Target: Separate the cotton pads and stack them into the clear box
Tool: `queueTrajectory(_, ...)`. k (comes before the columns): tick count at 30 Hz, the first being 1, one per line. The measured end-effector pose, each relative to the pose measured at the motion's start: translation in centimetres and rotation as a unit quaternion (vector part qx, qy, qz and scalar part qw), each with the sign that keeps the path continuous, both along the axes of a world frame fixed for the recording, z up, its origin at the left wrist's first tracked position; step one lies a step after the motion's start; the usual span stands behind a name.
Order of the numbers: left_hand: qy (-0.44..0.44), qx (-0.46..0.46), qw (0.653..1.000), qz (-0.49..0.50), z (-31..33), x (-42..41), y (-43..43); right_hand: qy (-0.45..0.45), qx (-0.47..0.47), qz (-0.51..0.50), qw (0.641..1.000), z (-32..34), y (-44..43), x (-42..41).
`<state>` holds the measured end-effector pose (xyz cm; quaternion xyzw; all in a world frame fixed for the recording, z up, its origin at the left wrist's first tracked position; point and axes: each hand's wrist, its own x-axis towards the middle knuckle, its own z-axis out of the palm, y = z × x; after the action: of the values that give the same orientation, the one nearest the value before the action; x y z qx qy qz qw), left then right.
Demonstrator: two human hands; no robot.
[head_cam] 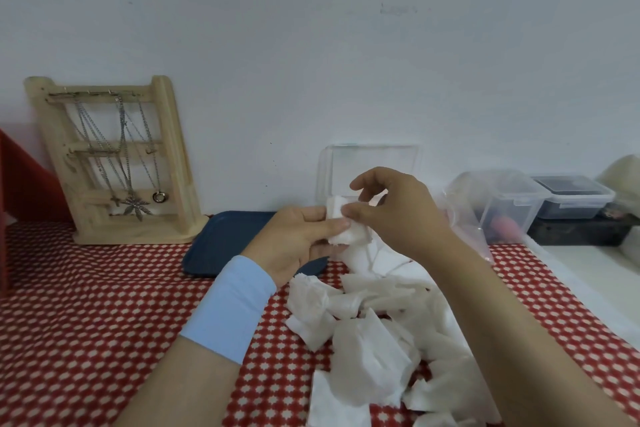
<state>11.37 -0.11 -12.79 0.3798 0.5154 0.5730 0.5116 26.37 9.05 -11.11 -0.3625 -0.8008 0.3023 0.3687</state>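
A small wad of white cotton pads (341, 224) is held up in front of the clear box (370, 163), which stands open against the wall with its lid raised. My left hand (298, 239) grips the wad from the left. My right hand (394, 208) pinches its near edge between thumb and finger. Below my hands a loose heap of several white cotton pads (374, 333) lies on the red patterned cloth. What is inside the box is hidden by my hands.
A dark blue tray (221, 243) lies left of my hands. A wooden jewellery stand (114, 163) with chains leans at the wall. A clear plastic bag (474, 215) and lidded containers (571, 198) sit at the right.
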Motion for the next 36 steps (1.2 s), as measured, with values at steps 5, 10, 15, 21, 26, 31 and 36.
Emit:
queueTrajectory(5,0.1,-0.017,0.988,0.117,-0.2,-1.8,-0.1,-0.152,0.026,0.004,0.988,0.4,-0.4,0.4)
queueTrajectory(10,0.073,0.004,0.985,0.157,-0.4,-2.9,-0.2,-0.472,-0.017,0.123,0.873,-0.7,-1.4,0.3)
queueTrajectory(15,0.11,0.0,0.982,0.151,-0.5,-2.5,0.1,-0.448,-0.017,0.107,0.888,-1.2,-0.7,0.3)
queueTrajectory(21,0.169,0.007,0.969,0.181,-0.8,-2.4,0.1,-0.28,-0.074,0.096,0.952,-0.1,0.4,1.3)
queueTrajectory(26,0.17,0.011,0.965,0.197,-0.8,-2.5,0.1,-0.138,-0.185,0.103,0.967,0.0,0.0,1.1)
queueTrajectory(31,0.15,0.014,0.97,0.189,-0.6,-2.3,-0.1,-0.159,-0.207,0.134,0.956,0.1,-0.2,1.2)
queueTrajectory(36,0.165,0.014,0.968,0.189,-0.6,-2.1,0.0,-0.173,-0.221,0.12,0.952,-0.1,0.2,1.2)
